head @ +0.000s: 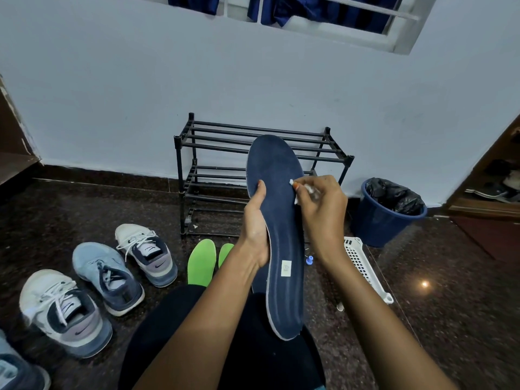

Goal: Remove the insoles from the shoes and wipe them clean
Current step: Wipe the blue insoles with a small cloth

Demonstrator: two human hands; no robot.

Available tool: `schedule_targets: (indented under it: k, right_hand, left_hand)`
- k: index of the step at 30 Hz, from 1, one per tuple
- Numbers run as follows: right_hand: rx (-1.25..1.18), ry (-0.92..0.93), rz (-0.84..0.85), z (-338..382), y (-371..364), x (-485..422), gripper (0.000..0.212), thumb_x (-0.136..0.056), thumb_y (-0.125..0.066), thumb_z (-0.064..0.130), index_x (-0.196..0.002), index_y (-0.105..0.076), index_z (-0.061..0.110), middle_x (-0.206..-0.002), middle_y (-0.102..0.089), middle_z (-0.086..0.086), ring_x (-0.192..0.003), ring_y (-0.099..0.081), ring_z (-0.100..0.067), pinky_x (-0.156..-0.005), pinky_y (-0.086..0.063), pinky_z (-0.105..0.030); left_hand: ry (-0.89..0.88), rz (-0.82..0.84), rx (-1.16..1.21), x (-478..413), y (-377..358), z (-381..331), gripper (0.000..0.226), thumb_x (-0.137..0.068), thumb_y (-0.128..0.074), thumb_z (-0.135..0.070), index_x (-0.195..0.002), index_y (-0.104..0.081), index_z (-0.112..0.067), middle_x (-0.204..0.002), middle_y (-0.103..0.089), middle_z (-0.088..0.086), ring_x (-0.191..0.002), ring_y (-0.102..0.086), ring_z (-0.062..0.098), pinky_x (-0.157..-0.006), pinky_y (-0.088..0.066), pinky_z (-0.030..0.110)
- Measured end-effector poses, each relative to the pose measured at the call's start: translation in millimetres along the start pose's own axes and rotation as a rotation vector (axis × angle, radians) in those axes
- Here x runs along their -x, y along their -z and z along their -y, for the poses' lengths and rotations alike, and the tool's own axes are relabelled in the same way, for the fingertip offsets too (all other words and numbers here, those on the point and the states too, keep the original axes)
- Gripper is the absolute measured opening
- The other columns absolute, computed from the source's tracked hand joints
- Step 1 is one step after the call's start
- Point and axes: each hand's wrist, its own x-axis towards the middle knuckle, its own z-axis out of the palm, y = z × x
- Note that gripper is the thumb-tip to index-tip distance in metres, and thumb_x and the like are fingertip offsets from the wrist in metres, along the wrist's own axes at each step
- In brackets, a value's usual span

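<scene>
A long navy insole (277,220) with a small white label stands upright in front of me, its heel end resting on my lap. My left hand (254,223) grips its left edge, thumb laid on the top face. My right hand (320,206) pinches a small white wipe (298,190) and presses it against the insole's right edge. Two green insoles (201,263) lie on the dark floor behind my left arm. To the left stand several sneakers: a white one (146,253), a light blue one (108,277) and another white one (63,313).
A black two-tier shoe rack (213,164) stands against the white wall. A blue bin (388,212) with a black liner sits at the right, with a white plastic basket (363,266) on the floor in front of it. A small blue cap (309,259) lies nearby.
</scene>
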Motion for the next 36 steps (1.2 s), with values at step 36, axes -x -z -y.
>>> schedule_targets:
  k: [36]
  right_hand:
    - [-0.009, 0.013, 0.047, 2.4, -3.5, 1.9, 0.008, -0.086, -0.060, 0.002, -0.088, -0.066, 0.009, -0.090, -0.054, -0.007, -0.077, -0.051, 0.010, -0.069, -0.036, -0.001]
  left_hand:
    - [-0.002, 0.024, 0.035, -0.7, 1.8, -0.8, 0.053, -0.099, -0.032, -0.047, -0.090, -0.068, -0.009, -0.073, -0.073, 0.007, -0.063, -0.070, 0.016, -0.055, -0.056, 0.021]
